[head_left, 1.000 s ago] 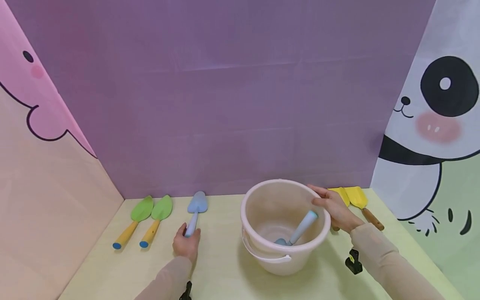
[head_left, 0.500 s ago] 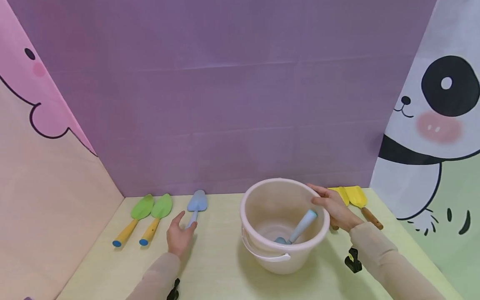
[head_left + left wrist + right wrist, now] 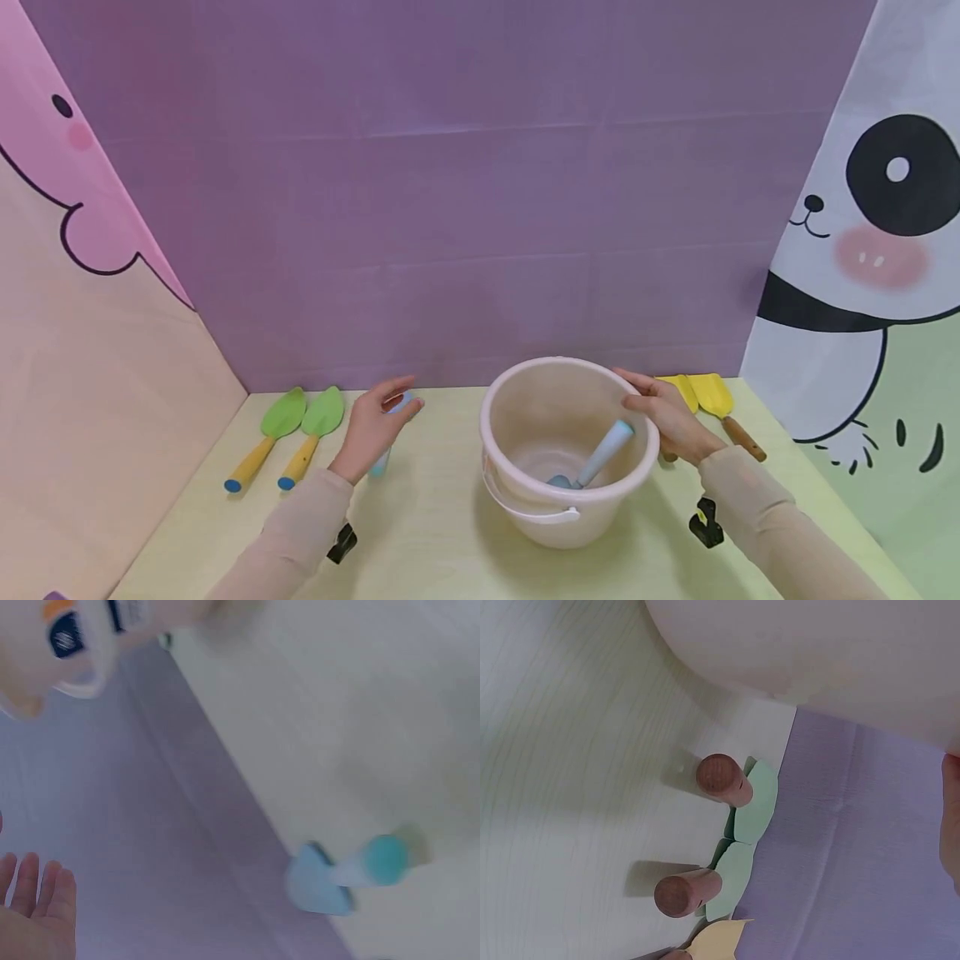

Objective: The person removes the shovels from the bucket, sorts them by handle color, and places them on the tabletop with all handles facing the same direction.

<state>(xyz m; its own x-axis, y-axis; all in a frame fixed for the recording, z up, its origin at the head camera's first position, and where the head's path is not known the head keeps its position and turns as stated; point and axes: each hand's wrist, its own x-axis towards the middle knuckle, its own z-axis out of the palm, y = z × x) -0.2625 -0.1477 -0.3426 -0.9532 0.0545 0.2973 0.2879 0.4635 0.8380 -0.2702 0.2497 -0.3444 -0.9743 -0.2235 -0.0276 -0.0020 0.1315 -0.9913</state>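
Note:
My left hand (image 3: 381, 423) is raised over the light blue trowel (image 3: 380, 463), fingers spread apart from the thumb and holding nothing. It hides much of that trowel from the head camera; the left wrist view shows the trowel's blade (image 3: 318, 880) and teal handle end (image 3: 386, 859) lying on the table, apart from the hand (image 3: 37, 919). On the right, my right hand (image 3: 671, 417) grips the rim of the pale pink bucket (image 3: 566, 525). Inside the bucket a second light blue trowel (image 3: 606, 452) leans, handle up against the wall.
Two green trowels with yellow handles (image 3: 255, 467) lie at the left. Yellow trowels (image 3: 712, 396) with brown handles lie right of the bucket. The right wrist view shows pale green blades (image 3: 756, 802) there too. A purple backdrop (image 3: 480, 208) rises behind the table.
My left hand has let go of the light blue trowel's handle, opened, and moved up and forward over it. My right hand and the bucket stay in place.

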